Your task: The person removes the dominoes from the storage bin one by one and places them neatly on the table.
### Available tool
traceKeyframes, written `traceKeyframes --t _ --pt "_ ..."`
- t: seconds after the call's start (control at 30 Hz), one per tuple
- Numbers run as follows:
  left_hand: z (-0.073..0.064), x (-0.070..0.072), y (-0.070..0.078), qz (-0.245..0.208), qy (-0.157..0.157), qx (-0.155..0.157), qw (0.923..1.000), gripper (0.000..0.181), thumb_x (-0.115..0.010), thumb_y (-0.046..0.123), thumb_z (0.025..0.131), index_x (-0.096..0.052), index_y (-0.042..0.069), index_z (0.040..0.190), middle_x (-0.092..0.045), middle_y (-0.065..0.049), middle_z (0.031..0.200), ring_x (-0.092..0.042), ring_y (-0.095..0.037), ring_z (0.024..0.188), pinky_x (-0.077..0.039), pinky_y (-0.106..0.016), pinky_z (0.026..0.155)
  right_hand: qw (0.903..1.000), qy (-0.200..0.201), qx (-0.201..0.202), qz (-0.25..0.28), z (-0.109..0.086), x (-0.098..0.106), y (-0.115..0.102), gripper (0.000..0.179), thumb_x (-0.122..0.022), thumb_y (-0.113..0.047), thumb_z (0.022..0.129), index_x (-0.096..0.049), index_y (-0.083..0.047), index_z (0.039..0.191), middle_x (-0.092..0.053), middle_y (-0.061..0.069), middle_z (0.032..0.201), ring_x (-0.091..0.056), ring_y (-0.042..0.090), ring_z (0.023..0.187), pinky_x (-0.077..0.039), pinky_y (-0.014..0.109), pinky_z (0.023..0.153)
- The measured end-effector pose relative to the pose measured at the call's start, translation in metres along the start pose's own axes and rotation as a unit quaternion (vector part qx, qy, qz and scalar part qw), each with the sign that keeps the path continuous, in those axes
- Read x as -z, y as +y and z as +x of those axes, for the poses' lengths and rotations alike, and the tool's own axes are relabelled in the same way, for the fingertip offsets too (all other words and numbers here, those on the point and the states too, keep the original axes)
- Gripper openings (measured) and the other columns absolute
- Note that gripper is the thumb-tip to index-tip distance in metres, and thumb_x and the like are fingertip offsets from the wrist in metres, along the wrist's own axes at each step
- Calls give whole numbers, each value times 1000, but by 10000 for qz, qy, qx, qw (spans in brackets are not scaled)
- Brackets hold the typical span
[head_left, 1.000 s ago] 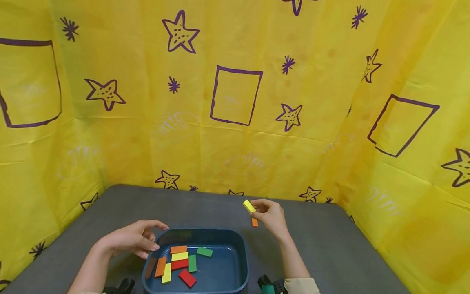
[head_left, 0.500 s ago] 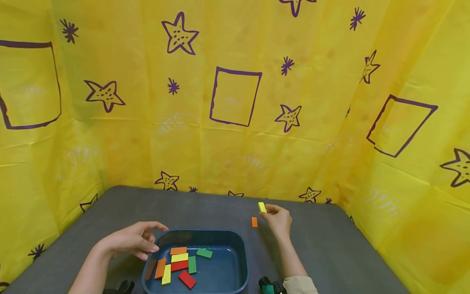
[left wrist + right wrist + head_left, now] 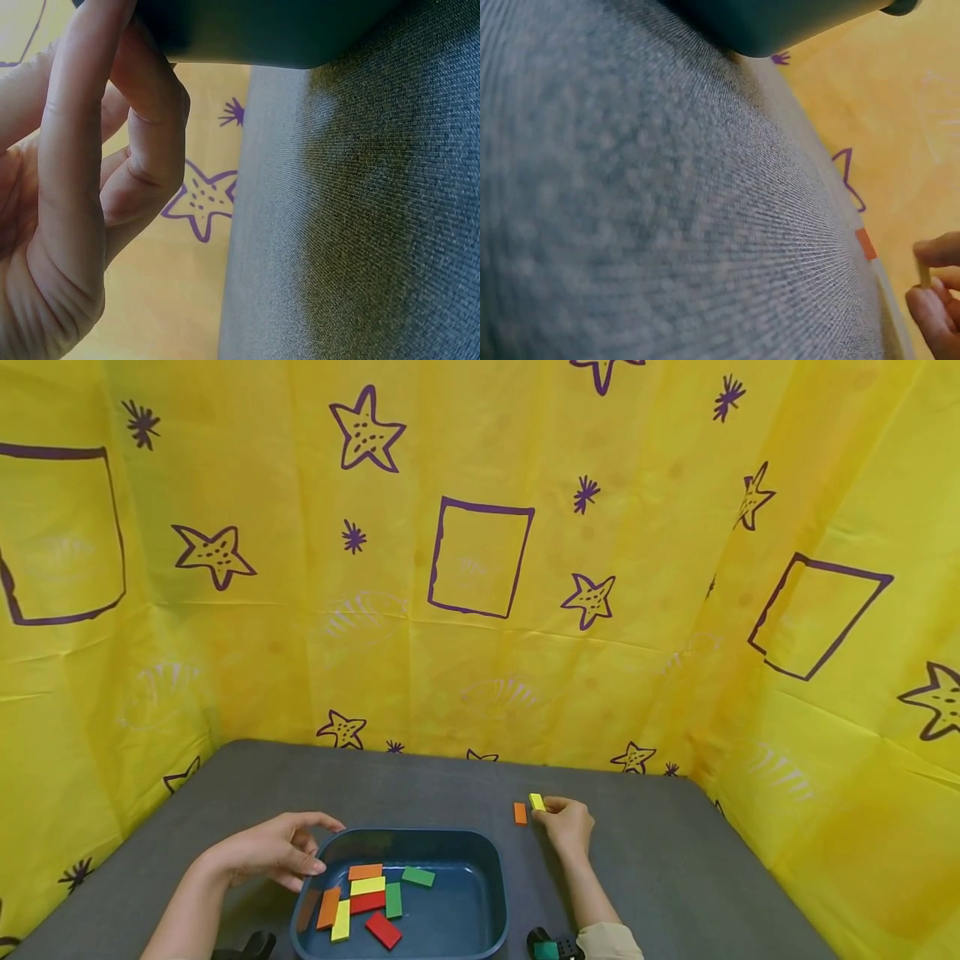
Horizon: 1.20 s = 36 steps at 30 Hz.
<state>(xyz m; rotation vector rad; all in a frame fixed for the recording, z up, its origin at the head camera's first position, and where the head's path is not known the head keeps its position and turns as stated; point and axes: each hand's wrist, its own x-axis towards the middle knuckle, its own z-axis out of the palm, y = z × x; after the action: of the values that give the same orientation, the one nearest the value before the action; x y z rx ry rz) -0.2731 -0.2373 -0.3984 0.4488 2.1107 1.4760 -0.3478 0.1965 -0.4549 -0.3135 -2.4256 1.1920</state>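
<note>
My right hand [image 3: 567, 828] pinches a yellow rectangular block [image 3: 536, 802] between thumb and fingers, low over the grey table. Just left of it an orange block [image 3: 520, 813] lies flat; the right wrist view shows this orange block [image 3: 865, 244] too, near the pinching fingertips. At the left, my left hand [image 3: 273, 852] holds the rim of a dark blue plastic box [image 3: 446, 917] at its far left corner. The left wrist view has these bent fingers [image 3: 154, 142] against the box wall [image 3: 262, 34]. Part of the box runs below the head view.
Inside the box lie orange blocks [image 3: 327, 907], yellow blocks [image 3: 367, 886], red blocks [image 3: 383, 930] and green blocks [image 3: 417, 877], mostly toward its left side. A yellow curtain [image 3: 480, 652] with purple drawings stands around the grey table [image 3: 675, 877].
My right hand has moved right, away from above the orange block, then down toward the table with the yellow block, which now points more away from me. My left hand stays on the box.
</note>
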Motion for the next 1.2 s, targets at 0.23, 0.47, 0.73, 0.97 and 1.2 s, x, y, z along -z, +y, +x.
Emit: traceKeyframes --t 0.23,0.47,0.73,0.97,1.2 --pt "0 0 0 1 -10 -10 10000 66 -69 14 91 -37 -9 144 -57 -2 81 -58 -13 70 -58 -26 63 9996 29 165 -207 0 -6 9 35 -87 -14 68 -78 0 99 -77 16 93 -69 36 90 -54 46 80" --pt "-1 0 1 2 -17 -18 10000 67 -68 14 91 -36 -9 144 -57 -2 81 -58 -13 73 -58 -26 64 9993 36 191 -310 -1 -8 12 33 -86 -12 69 -78 1 98 -77 17 92 -68 37 89 -54 47 78" --pt "-1 -1 1 -6 -25 -9 10000 67 -69 14 91 -36 -9 144 -57 -2 81 -58 -13 73 -58 -26 64 9985 9 320 -435 -1 -9 15 29 -86 -13 70 -78 1 94 -76 15 87 -67 32 80 -52 40 69" --pt "0 0 1 8 -48 -23 10000 67 -68 14 91 -36 -9 145 -57 -2 81 -59 -13 73 -58 -25 64 9971 -13 424 -627 -3 -9 16 23 -87 -16 70 -77 -2 86 -71 10 76 -61 23 70 -45 34 61" --pt "0 -1 0 -4 -18 -42 10000 67 -69 13 90 -37 -9 144 -57 -2 80 -59 -14 73 -58 -25 63 9973 3 375 -637 -5 -8 12 28 -88 -17 71 -75 2 87 -72 15 80 -62 27 71 -48 38 62"
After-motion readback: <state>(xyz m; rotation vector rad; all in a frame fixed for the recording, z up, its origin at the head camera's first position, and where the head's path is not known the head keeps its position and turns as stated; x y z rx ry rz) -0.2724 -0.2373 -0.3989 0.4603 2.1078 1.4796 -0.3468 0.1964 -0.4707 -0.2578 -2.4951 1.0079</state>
